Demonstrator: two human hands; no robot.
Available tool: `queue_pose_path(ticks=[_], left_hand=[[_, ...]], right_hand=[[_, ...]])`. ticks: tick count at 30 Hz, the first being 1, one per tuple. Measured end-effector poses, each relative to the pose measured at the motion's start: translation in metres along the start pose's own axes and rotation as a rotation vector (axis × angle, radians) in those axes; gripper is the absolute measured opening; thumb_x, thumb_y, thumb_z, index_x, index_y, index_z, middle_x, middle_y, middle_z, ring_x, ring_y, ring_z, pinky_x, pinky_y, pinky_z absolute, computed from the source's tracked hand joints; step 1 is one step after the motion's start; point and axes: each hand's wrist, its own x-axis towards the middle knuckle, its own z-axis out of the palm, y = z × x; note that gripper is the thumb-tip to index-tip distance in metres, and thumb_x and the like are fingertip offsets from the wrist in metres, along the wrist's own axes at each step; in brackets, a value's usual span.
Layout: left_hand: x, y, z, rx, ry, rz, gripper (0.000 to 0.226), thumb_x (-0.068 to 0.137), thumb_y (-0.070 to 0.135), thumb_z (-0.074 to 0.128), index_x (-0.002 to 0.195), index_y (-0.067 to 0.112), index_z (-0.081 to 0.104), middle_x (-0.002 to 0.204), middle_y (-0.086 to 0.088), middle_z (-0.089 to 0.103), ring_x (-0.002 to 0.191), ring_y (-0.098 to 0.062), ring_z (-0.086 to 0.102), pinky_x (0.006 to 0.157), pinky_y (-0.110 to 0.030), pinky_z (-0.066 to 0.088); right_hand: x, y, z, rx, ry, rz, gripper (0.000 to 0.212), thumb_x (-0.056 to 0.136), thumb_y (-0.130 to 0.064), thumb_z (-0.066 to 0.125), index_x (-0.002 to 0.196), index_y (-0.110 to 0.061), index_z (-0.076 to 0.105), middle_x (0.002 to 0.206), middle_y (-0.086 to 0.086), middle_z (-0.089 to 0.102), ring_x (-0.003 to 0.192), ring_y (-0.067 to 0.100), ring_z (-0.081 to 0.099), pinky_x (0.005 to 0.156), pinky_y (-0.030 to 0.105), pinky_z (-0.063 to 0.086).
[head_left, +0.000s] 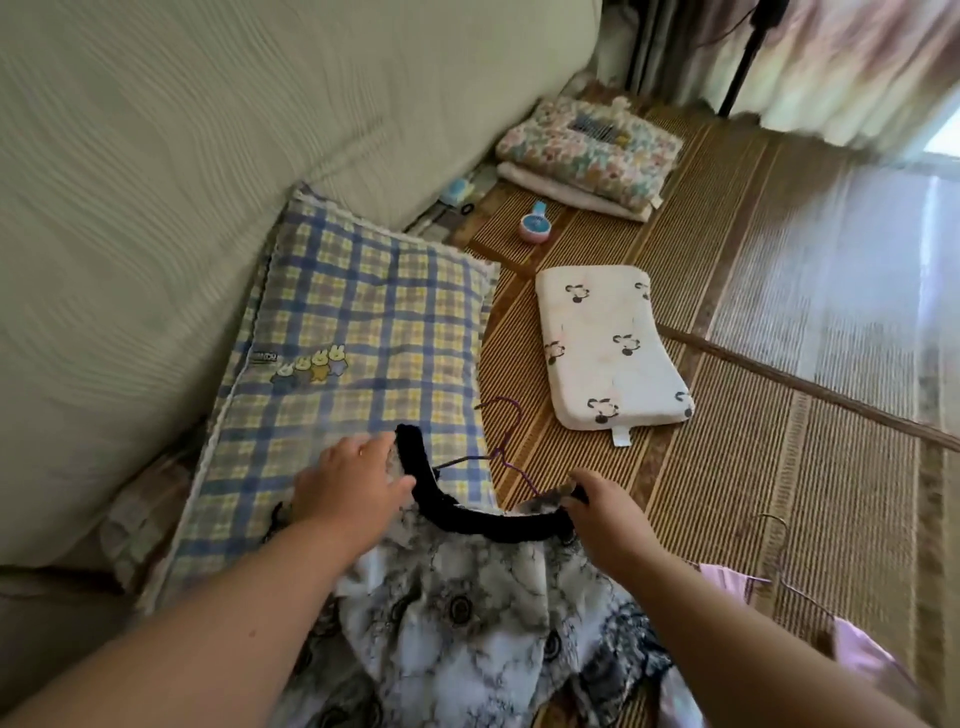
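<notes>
Gripping the black neckband (493, 522) of a white shirt (467, 597) with a grey marbled print, the left hand (348, 488) has its fingers curled over the cloth at one end of the band and its thumb pressed against the band's edge. The right hand (610, 522) closes round the other end, its fingers wrapped over the black trim. The neck opening is stretched between the two hands, and the rest of the shirt lies below them, towards the person.

A thin purple wire hanger (500, 452) sits in the gap between the hands. Its hook points away from them and one of its arms runs down towards the right hand.

Under and beyond the left hand lies a blue and yellow checked pillow (363, 322), which leans against a large pale cushion (182, 182). Beyond the right hand a small white pillow (608, 353) rests on a woven mat (779, 441). Further off on the mat are a small round pink and blue fan (534, 228) and a folded flowered blanket (587, 150). Some pink cloth (862, 660) lies to the outer side of the right forearm.
</notes>
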Motion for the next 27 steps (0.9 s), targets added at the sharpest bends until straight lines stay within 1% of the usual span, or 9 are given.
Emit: queue_pose_path(ticks=[2, 3, 5, 6, 8, 13, 19, 23, 27], left_hand=[[-0.018, 0.007, -0.004, -0.014, -0.037, 0.045, 0.061, 0.091, 0.053, 0.044, 0.145, 0.029, 0.028, 0.152, -0.002, 0.029, 0.137, -0.026, 0.029, 0.109, -0.046, 0.031], [-0.028, 0.012, -0.007, -0.025, -0.044, 0.061, 0.061, 0.091, 0.053, 0.044, 0.146, 0.029, 0.027, 0.154, -0.001, 0.026, 0.139, -0.025, 0.027, 0.111, -0.046, 0.029], [-0.053, 0.021, -0.017, -0.048, -0.042, 0.093, 0.06, 0.092, 0.052, 0.043, 0.146, 0.031, 0.027, 0.155, 0.0, 0.024, 0.14, -0.024, 0.024, 0.112, -0.047, 0.026], [-0.068, 0.026, -0.021, -0.051, -0.045, 0.11, 0.06, 0.092, 0.051, 0.042, 0.146, 0.031, 0.026, 0.155, -0.001, 0.024, 0.14, -0.024, 0.024, 0.112, -0.046, 0.025], [-0.098, 0.035, -0.029, -0.052, -0.047, 0.149, 0.061, 0.092, 0.051, 0.042, 0.147, 0.029, 0.025, 0.155, -0.001, 0.023, 0.14, -0.024, 0.024, 0.111, -0.046, 0.027], [-0.192, 0.053, -0.046, -0.061, -0.04, 0.268, 0.061, 0.092, 0.047, 0.045, 0.146, 0.029, 0.025, 0.154, -0.003, 0.023, 0.139, -0.026, 0.025, 0.111, -0.047, 0.028], [-0.316, 0.082, -0.043, -0.062, -0.033, 0.45, 0.062, 0.09, 0.047, 0.048, 0.146, 0.032, 0.025, 0.154, 0.0, 0.023, 0.14, -0.024, 0.022, 0.11, -0.047, 0.024], [-0.385, 0.113, -0.026, -0.022, -0.043, 0.618, 0.063, 0.089, 0.047, 0.047, 0.145, 0.034, 0.023, 0.154, 0.001, 0.023, 0.14, -0.022, 0.02, 0.113, -0.048, 0.019], [-0.446, 0.163, -0.013, -0.038, -0.095, 0.779, 0.062, 0.089, 0.048, 0.049, 0.144, 0.034, 0.027, 0.152, 0.001, 0.027, 0.139, -0.022, 0.023, 0.113, -0.048, 0.023]], right_hand=[[-0.023, -0.005, -0.005, -0.025, -0.034, -0.029, 0.039, 0.095, -0.029, 0.047, 0.134, -0.025, 0.045, 0.128, 0.003, 0.053, 0.083, 0.007, 0.054, 0.065, 0.019, 0.049], [-0.034, -0.006, -0.007, -0.054, -0.042, -0.049, 0.042, 0.095, -0.03, 0.047, 0.137, -0.026, 0.042, 0.135, 0.002, 0.048, 0.09, 0.008, 0.055, 0.071, 0.019, 0.051], [-0.064, -0.011, -0.013, -0.118, -0.034, -0.093, 0.047, 0.095, -0.033, 0.048, 0.141, -0.027, 0.037, 0.144, 0.0, 0.04, 0.117, 0.015, 0.051, 0.096, 0.029, 0.048], [-0.081, -0.014, -0.017, -0.135, -0.023, -0.108, 0.048, 0.095, -0.034, 0.048, 0.142, -0.027, 0.036, 0.146, 0.0, 0.038, 0.125, 0.016, 0.046, 0.103, 0.033, 0.043], [-0.115, -0.019, -0.023, -0.153, -0.006, -0.13, 0.051, 0.094, -0.034, 0.05, 0.142, -0.028, 0.035, 0.148, -0.001, 0.036, 0.13, 0.018, 0.041, 0.108, 0.036, 0.037], [-0.221, -0.017, -0.041, -0.236, 0.076, -0.186, 0.054, 0.092, -0.034, 0.054, 0.142, -0.029, 0.035, 0.147, -0.001, 0.037, 0.127, 0.018, 0.043, 0.107, 0.035, 0.039], [-0.359, 0.03, -0.048, -0.353, 0.229, -0.186, 0.052, 0.09, -0.038, 0.055, 0.138, -0.031, 0.038, 0.146, 0.002, 0.038, 0.129, 0.023, 0.04, 0.105, 0.04, 0.037], [-0.443, 0.079, -0.051, -0.379, 0.316, -0.082, 0.053, 0.086, -0.043, 0.056, 0.136, -0.035, 0.041, 0.148, -0.001, 0.036, 0.134, 0.024, 0.035, 0.108, 0.041, 0.034], [-0.522, 0.13, -0.067, -0.356, 0.383, 0.078, 0.053, 0.086, -0.048, 0.054, 0.136, -0.037, 0.041, 0.149, 0.0, 0.035, 0.135, 0.024, 0.035, 0.109, 0.045, 0.033]])
